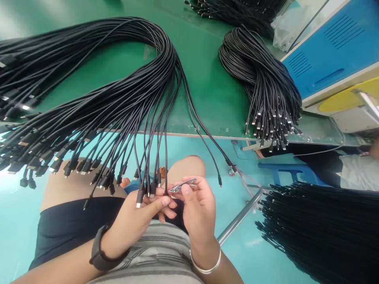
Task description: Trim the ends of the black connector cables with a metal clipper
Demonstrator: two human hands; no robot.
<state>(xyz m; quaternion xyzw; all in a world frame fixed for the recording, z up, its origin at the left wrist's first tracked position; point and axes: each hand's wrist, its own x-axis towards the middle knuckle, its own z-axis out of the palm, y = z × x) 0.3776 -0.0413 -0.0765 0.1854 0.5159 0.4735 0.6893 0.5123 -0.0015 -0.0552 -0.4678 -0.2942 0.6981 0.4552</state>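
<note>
Over my lap, my left hand (137, 215) is closed on the end of a black cable (166, 161), thumb and fingers pinching near its plug. Several other cable ends hang against that hand, among them a plug with a bright metal tip (139, 199). My right hand (199, 207) grips a silver nail clipper (185, 184), its jaws at the held cable end. Whether the jaws touch the plug is too small to tell. These cables come from a large black cable bundle (161, 55) that curves over the table and drops past its front edge.
On the green table (201, 98) lies a second, folded cable bundle (260, 75), with more cables behind it. A blue machine housing (334, 47) stands at right. Below are a metal bar (241, 217), a blue stool (284, 171) and a thick cable stack (322, 232). Another person's sleeve (357, 169) shows at right.
</note>
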